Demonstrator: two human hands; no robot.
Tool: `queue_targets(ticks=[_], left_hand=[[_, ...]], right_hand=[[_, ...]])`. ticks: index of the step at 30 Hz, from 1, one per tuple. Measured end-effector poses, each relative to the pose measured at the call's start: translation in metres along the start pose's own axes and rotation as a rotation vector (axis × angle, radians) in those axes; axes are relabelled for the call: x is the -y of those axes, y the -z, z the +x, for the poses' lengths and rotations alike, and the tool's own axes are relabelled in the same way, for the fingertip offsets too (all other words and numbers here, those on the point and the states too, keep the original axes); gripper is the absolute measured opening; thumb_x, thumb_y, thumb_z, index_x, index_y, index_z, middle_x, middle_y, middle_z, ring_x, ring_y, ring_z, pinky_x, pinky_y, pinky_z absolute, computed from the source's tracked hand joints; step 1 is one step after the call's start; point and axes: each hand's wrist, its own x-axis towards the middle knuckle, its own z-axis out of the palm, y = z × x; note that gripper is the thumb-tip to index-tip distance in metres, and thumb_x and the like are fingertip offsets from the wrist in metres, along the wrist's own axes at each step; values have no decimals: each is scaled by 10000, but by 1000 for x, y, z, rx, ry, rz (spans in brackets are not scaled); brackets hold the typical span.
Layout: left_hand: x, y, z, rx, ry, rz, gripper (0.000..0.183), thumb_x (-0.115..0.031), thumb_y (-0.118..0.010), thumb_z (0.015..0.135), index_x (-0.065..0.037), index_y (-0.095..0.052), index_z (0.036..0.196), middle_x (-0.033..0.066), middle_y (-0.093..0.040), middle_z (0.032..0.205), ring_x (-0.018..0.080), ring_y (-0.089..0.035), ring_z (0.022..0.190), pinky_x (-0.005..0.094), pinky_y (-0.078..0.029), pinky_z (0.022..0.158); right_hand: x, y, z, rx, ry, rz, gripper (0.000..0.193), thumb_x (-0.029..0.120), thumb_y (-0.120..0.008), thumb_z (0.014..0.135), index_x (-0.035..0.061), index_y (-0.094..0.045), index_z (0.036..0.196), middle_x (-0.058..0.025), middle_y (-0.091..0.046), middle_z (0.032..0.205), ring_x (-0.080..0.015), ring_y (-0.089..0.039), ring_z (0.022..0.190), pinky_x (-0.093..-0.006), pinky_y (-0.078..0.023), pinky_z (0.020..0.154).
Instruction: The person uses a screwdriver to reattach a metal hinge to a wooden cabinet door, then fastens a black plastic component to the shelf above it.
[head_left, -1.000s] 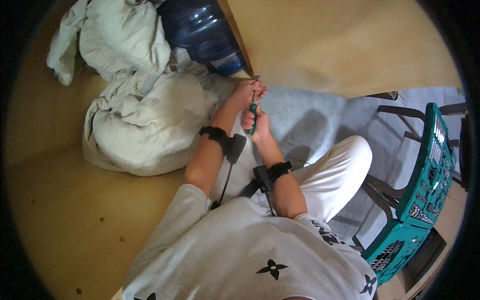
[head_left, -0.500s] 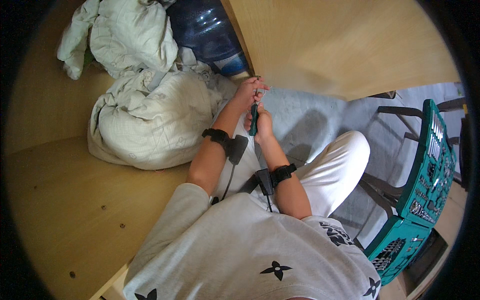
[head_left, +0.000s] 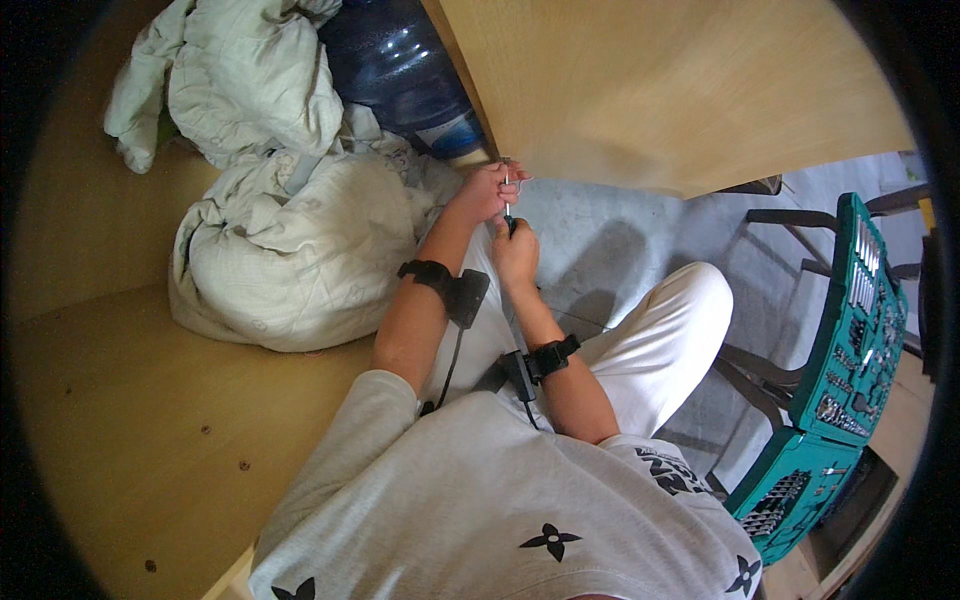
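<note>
My right hand is closed around a screwdriver. Its handle is green and black and mostly covered by my palm, while the bare metal shaft points away from me. Higher up, the fingers of my left hand curl round the shaft near its far end. That end meets the lower edge of a light wooden panel, close to the panel's corner. The tip, and whatever it touches, is too small and too covered by fingers to make out.
Cream bedding is heaped at left on a wooden board. Behind it lies a large blue water bottle. At right, an open green tool case with sockets and bits rests on a dark-framed chair. Grey floor lies beneath.
My right hand has turned around the handle, which now shows far less than before. My left fingers have closed in more around the shaft. The view has shifted slightly.
</note>
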Motion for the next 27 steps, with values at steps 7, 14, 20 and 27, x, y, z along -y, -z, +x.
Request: queue_targets(ticks=[7,14,20,27], left_hand=[[12,10,5,156,-10,-303,125,-98,-416,937,-8,-477,999,74,-490,833,82,-355,535,202,-306,511],[5,35,17,406,61,-367,160,-120,-421,939,-1,-485,1024,37,-488,796,77,-357,511,206,-292,492],[3,29,5,302,14,-282,217,-161,-397,960,16,-479,1054,93,-547,909,74,-401,571,201,-347,533],[-14,-9,4,-54,-14,215,300,-231,-318,990,19,-483,978,141,-557,959,129,-430,653,250,-426,628]], right_hand=[[15,11,-7,-49,104,-212,274,249,-592,831,-19,-552,870,-246,-623,813,-422,-599,788,-475,-464,671],[-6,-15,-1,93,-67,206,293,263,-578,850,-21,-546,912,-241,-626,790,-413,-606,754,-446,-474,647],[-1,-12,-12,46,-37,-23,448,375,-499,891,-68,-563,886,-298,-596,755,-456,-582,688,-478,-451,625],[-20,-20,12,135,-84,246,472,360,-474,916,-27,-537,653,-200,-568,589,-320,-538,476,-418,-409,469]])
